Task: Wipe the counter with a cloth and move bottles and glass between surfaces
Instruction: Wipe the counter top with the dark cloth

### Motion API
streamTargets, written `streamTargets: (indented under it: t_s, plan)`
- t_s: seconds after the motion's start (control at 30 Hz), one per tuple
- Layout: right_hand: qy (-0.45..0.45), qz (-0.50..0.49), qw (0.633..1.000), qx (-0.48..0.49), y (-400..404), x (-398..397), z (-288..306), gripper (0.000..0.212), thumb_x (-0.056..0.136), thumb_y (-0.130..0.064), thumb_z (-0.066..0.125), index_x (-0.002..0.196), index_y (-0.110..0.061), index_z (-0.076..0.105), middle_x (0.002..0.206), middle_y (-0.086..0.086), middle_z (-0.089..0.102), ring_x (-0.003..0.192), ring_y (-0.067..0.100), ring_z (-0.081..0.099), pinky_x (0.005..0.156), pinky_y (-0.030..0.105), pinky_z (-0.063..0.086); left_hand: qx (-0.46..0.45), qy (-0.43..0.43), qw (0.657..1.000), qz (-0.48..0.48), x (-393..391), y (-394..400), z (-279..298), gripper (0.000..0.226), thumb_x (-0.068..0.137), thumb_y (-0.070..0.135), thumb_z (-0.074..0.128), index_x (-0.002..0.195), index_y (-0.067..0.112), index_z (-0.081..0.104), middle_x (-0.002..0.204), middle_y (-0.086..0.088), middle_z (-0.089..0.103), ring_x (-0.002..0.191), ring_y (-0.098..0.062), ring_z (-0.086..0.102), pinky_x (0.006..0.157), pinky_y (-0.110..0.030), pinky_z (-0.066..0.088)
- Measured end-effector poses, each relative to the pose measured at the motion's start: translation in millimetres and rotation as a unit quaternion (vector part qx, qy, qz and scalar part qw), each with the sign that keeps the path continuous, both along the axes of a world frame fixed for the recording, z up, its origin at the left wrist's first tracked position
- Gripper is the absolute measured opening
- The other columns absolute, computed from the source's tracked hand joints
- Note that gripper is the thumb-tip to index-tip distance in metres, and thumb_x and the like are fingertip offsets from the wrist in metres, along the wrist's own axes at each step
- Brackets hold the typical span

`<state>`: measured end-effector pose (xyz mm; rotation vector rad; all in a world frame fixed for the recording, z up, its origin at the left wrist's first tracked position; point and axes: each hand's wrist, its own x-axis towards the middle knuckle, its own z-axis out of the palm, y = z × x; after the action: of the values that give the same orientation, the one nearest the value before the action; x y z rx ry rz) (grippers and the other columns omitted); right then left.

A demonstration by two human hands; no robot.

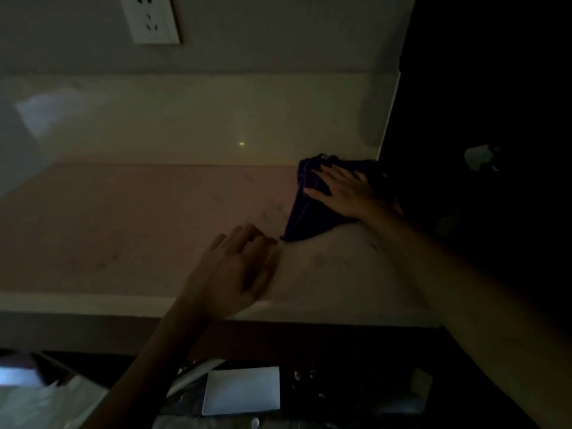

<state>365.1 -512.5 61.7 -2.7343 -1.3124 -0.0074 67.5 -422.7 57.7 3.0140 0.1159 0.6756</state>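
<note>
The scene is dim. A dark purple cloth (305, 209) lies bunched on the pale stone counter (123, 230), near the counter's right end. My right hand (343, 193) presses flat on top of the cloth with the fingers spread. My left hand (238, 270) rests on the bare counter just left of the cloth's near corner, fingers loosely curled and holding nothing. No bottle or glass can be made out on the counter.
A low upstand (185, 119) runs along the back of the counter, with a white wall socket (150, 18) above it. Right of the counter is a dark area with a faint pale object (479, 157). Below the front edge lie a white rectangular item (241, 390) and clutter.
</note>
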Motion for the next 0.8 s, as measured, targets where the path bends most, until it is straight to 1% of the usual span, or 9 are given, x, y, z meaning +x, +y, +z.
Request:
streamTargets:
  t_s: [0.1,0.17,0.23,0.4,0.5,0.63,0.67,0.73,0.8]
  plan:
    - [0.012,-0.007,1.000,-0.006,-14.3,-31.7,2.1,0.083,0.080,-0.083,0.014,0.150,-0.039,0.014,0.162,-0.012,0.007,0.149,0.013,0.004,0.117,0.052,0.004,-0.018,-0.025,0.999,0.007,-3.2,0.9,1.1,0.032,0.092,0.035,0.044,0.108,0.017,0.065,0.108,0.000,0.059,0.092,-0.022,0.056,0.073,-0.036,0.043]
    - [0.006,0.004,1.000,-0.005,-37.6,-69.4,5.2,0.081,0.082,-0.081,0.016,0.151,-0.039,0.013,0.162,-0.012,0.007,0.149,0.012,0.003,0.117,0.052,0.005,-0.070,-0.048,0.996,0.012,-8.1,5.9,2.2,0.028,0.092,0.032,0.043,0.103,0.016,0.064,0.107,0.002,0.058,0.094,-0.023,0.057,0.075,-0.038,0.044]
    - [-0.005,0.038,0.999,-0.001,-68.6,-119.2,4.5,0.078,0.084,-0.078,0.016,0.151,-0.039,0.013,0.161,-0.014,0.007,0.148,0.010,0.002,0.118,0.049,0.005,-0.092,-0.041,0.995,0.014,-17.7,15.3,3.2,0.031,0.094,0.036,0.041,0.106,0.017,0.063,0.110,0.003,0.056,0.096,-0.022,0.057,0.076,-0.038,0.043]
    - [-0.011,0.102,0.994,0.027,-108.6,-206.1,2.7,0.077,0.085,-0.078,0.013,0.151,-0.039,0.010,0.161,-0.017,0.001,0.148,0.006,-0.004,0.119,0.043,0.002,0.020,0.025,0.999,0.035,-60.3,53.1,0.5,0.040,0.099,0.048,0.034,0.118,0.023,0.059,0.115,0.002,0.055,0.101,-0.024,0.057,0.080,-0.037,0.041]
    - [0.001,0.103,0.994,0.021,-91.7,-193.3,7.4,0.076,0.084,-0.079,0.012,0.150,-0.042,0.012,0.160,-0.019,0.002,0.148,0.004,-0.001,0.119,0.041,0.005,0.042,0.062,0.996,0.046,-70.3,74.8,2.1,0.048,0.098,0.052,0.030,0.124,0.022,0.058,0.119,0.001,0.054,0.099,-0.024,0.056,0.080,-0.036,0.040]
    - [-0.002,0.090,0.996,-0.007,-24.8,-124.3,7.9,0.076,0.083,-0.078,0.015,0.149,-0.042,0.016,0.161,-0.015,0.009,0.148,0.007,0.006,0.118,0.041,0.011,0.045,0.063,0.997,0.030,-69.9,81.9,0.3,0.048,0.096,0.053,0.036,0.128,0.023,0.057,0.121,0.002,0.053,0.098,-0.020,0.054,0.080,-0.035,0.040]
    - [-0.011,0.090,0.996,-0.013,-3.8,-105.1,8.6,0.073,0.086,-0.074,0.018,0.150,-0.039,0.015,0.161,-0.013,0.010,0.148,0.009,0.008,0.118,0.041,0.012,0.048,0.059,0.997,0.025,-69.9,82.8,-0.4,0.046,0.096,0.051,0.039,0.127,0.023,0.057,0.121,0.001,0.054,0.098,-0.020,0.053,0.080,-0.034,0.039]
    - [-0.027,0.100,0.994,-0.036,37.4,-70.8,10.0,0.061,0.095,-0.048,0.030,0.152,-0.033,0.012,0.162,-0.009,0.008,0.149,0.013,0.008,0.117,0.040,0.013,0.048,0.052,0.997,0.020,-69.3,85.6,-1.4,0.044,0.096,0.050,0.041,0.128,0.023,0.057,0.123,0.001,0.054,0.098,-0.020,0.052,0.080,-0.034,0.038]
    - [-0.025,0.101,0.994,-0.033,67.5,-47.5,12.5,0.056,0.100,-0.029,0.031,0.153,-0.028,0.011,0.162,-0.007,0.006,0.149,0.015,0.007,0.117,0.040,0.011,0.041,0.046,0.998,0.008,-68.5,87.3,-2.0,0.045,0.096,0.049,0.041,0.128,0.022,0.058,0.124,-0.001,0.055,0.097,-0.020,0.052,0.079,-0.034,0.038]
